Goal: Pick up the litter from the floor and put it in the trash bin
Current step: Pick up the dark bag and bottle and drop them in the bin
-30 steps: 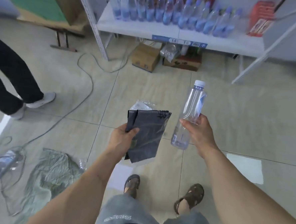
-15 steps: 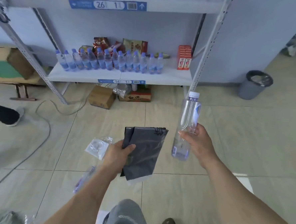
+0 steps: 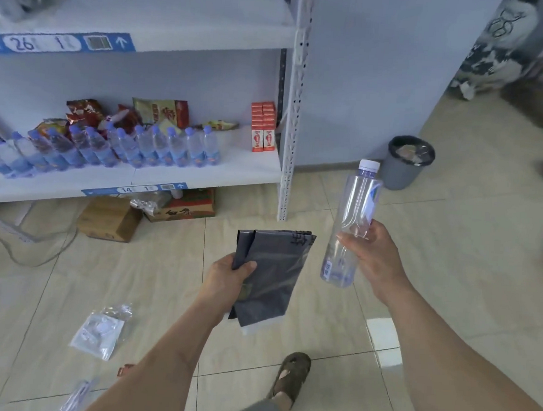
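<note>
Head view: left hand grips grey bag, right hand grips empty bottle; trash bin well apart, clear wrapper left on floor.

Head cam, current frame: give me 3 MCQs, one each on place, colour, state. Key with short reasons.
1. Where is the trash bin?
A. On the floor by the wall, right of the shelf
B. On the lower shelf board
C. Beside the cardboard box

2. What colour is the cap of the held bottle?
A. Blue
B. White
C. Red

3. What is the left hand doing?
A. Hanging idle
B. Pressing on the floor
C. Gripping a dark plastic bag

Key: 1 A, bin stands on tiles past the shelf post. 2 B, cap is white. 3 C, fingers curl round the bag; the right hand holds the bottle.
</note>
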